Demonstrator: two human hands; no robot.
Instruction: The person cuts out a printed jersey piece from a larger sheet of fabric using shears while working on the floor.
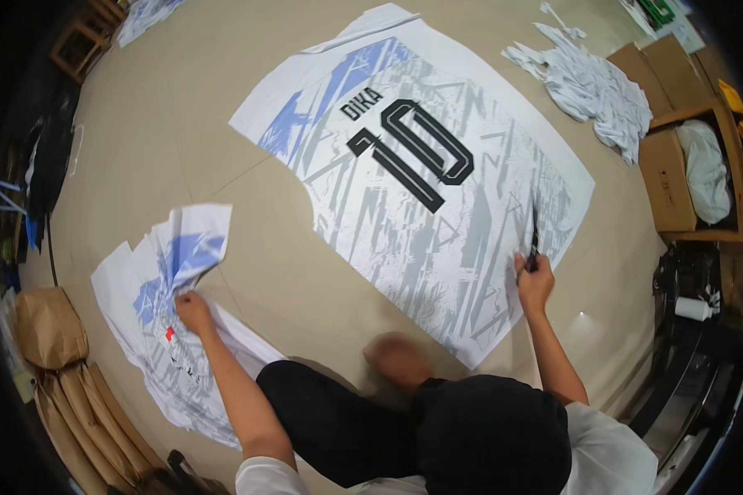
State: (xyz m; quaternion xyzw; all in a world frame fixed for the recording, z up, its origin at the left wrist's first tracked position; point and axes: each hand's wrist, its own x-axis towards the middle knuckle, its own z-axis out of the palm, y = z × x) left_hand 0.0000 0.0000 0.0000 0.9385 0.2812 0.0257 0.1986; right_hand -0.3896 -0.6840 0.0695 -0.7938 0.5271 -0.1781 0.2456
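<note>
A large white fabric panel point(487, 247) with grey and blue patterning and black printed lettering lies flat on the floor. My right hand point(533, 283) grips dark scissors point(534, 233) at the panel's right side, their blades pointing away from me along the fabric. At the lower left, my left hand point(191, 311) is closed on a crumpled patterned fabric piece point(144, 363), white with grey, blue and a small red mark. Its upper part is bunched around my fingers.
The tiled floor point(264, 280) surrounds the panel, with my blurred bare foot point(392, 359) below it. A white fabric pile point(594, 99) lies upper right beside cardboard boxes point(664, 177). Brown wrapped bundles point(58, 355) line the left; black furniture point(685, 330) stands right.
</note>
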